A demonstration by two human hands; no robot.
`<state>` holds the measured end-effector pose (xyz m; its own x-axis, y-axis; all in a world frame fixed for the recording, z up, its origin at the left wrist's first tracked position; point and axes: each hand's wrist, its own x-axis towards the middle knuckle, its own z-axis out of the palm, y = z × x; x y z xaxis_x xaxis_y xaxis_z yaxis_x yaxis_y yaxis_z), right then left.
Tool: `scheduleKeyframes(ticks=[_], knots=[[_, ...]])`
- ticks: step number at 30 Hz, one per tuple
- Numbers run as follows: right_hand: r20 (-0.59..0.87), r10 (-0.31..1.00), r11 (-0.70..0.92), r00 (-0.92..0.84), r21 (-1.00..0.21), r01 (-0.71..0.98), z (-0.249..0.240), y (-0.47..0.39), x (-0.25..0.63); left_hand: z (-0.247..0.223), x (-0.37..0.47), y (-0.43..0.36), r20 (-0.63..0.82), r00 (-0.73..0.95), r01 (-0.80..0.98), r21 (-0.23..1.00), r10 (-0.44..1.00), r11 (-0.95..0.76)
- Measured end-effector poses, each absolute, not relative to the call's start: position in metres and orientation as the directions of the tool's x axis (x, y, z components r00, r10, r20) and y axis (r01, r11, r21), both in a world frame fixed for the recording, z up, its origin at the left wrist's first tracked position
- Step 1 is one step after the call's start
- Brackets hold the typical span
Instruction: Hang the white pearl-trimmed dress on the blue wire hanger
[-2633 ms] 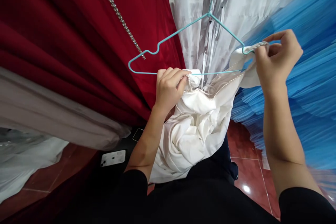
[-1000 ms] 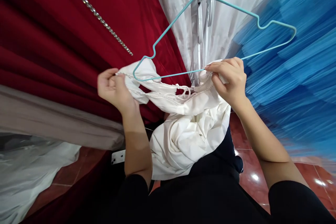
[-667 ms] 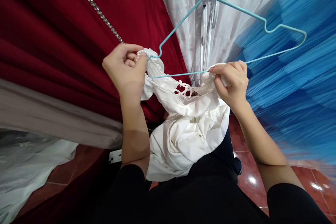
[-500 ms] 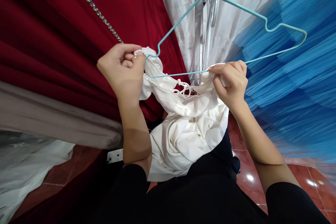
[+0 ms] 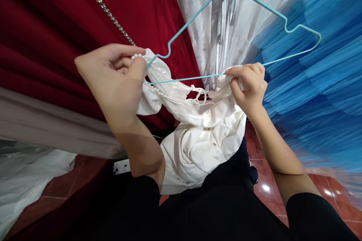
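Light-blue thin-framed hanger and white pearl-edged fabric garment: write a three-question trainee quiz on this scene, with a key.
1. True or false: the left hand pinches the white pearl-edged fabric garment.

2. What shows behind and to the right of the right hand?
A. Deep-red draped fabric
B. Layered blue tulle-like fabric
C. A flat white phone

3. Fill in: the end of the light-blue thin-framed hanger with no garment over it is on the person's ____ side.

Key: 1. True. 2. B. 3. Right.

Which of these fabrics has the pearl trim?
The white garment held by the left hand and right hand; the red cloth and blue cloth show no pearls.
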<state>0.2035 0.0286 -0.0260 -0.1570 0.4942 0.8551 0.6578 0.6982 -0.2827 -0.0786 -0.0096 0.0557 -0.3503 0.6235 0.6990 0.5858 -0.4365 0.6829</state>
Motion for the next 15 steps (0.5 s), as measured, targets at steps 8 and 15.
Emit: scheduleKeyframes(ticks=[8, 15], knots=[[0.86, 0.485, 0.68, -0.16, -0.256, 0.687, -0.027, 0.029, 0.204, 0.049, -0.06, 0.036, 0.67, -0.252, 0.645, 0.654, 0.698, -0.395], [0.864, 0.476, 0.679, -0.161, -0.245, 0.692, -0.029, 0.031, 0.205, 0.044, -0.063, 0.021, 0.745, -0.059, 0.503, 0.597, 0.665, -0.625]])
